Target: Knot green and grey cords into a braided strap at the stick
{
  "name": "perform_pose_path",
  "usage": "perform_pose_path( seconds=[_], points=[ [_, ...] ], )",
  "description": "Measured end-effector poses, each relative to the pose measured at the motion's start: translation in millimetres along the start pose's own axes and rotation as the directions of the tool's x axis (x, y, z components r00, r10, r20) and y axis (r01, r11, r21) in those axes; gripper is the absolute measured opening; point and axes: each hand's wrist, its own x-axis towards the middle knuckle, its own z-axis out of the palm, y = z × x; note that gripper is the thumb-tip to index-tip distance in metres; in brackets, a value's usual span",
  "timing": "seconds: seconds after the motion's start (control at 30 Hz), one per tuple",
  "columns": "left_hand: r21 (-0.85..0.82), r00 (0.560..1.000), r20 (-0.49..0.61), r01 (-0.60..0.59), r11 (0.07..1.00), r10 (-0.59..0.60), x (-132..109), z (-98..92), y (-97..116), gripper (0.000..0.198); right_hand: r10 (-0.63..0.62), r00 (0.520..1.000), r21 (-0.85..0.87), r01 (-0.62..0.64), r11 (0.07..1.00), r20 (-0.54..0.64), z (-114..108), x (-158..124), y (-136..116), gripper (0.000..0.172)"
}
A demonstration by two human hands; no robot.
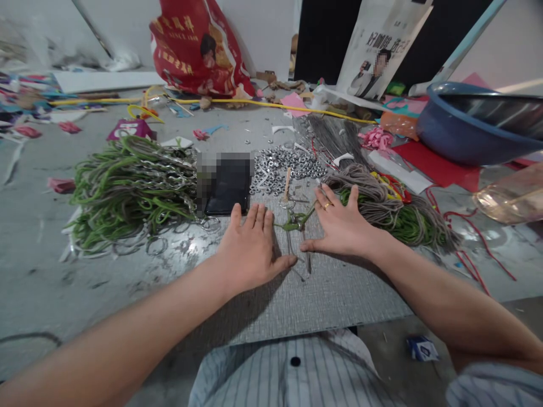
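Observation:
My left hand [250, 249] lies palm down on the grey table [339, 294], fingers stretched out, beside a dark phone [229, 189]. Spread flat to the right is my right hand [345, 229], a ring on one finger. Between them a short knotted green cord [292, 223] lies by a metal ring, its ends running toward both hands. Whether the fingertips press on those ends I cannot tell. Just beyond sits a heap of small metal nuts [275, 167], with a small wooden stick [287, 183] in front. Grey and green cords [418, 223] lie bundled by my right hand.
At left is a large bunch of green and grey cords [127, 192] with metal chains. Thin grey wires [331, 135] lie behind the nuts. A blue basin [470, 130] stands at right, a red bag [195, 51] at the back. A yellow cable [271, 104] crosses behind.

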Motion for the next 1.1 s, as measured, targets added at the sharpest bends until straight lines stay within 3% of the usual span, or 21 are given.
perform_pose_path(
  seconds=[0.23,0.5,0.63,0.77,0.87,0.93,1.03,1.1],
  points=[
    [0.059,1.000,0.018,0.023,0.998,-0.024,-2,-1.8,-5,0.093,0.087,0.992,-0.003,-0.087,0.996,0.092,-1,1,16,0.101],
    [0.035,0.999,-0.042,0.007,0.999,-0.006,-4,0.3,-11,0.090,0.049,0.995,-0.012,-0.048,0.999,0.085,-2,1,22,0.097],
    [-0.050,0.987,-0.106,-0.126,0.991,0.121,0,1.1,-9,0.074,-0.017,0.996,0.016,0.015,1.000,0.089,-5,1,19,0.097],
    [-0.175,0.929,-0.200,-0.347,0.922,0.312,5,3.5,-5,0.052,-0.084,0.995,0.033,0.082,0.996,0.056,-5,0,17,0.092],
    [-0.218,0.892,-0.246,-0.432,0.875,0.379,7,5.3,-3,0.045,-0.121,0.993,0.040,0.121,0.992,0.013,-5,-1,15,0.087],
    [-0.224,0.892,-0.232,-0.437,0.871,0.388,8,5.6,-3,0.043,-0.132,0.990,0.041,0.134,0.990,-0.046,-6,-1,14,0.076],
    [-0.208,0.907,-0.197,-0.411,0.888,0.373,9,5.8,-5,0.044,-0.124,0.964,0.077,0.146,0.986,-0.235,-9,-2,13,0.046],
    [-0.186,0.908,-0.188,-0.408,0.894,0.375,9,6.7,-6,0.046,-0.133,0.913,0.136,0.199,0.970,-0.385,-10,-3,11,0.030]
  ],
)
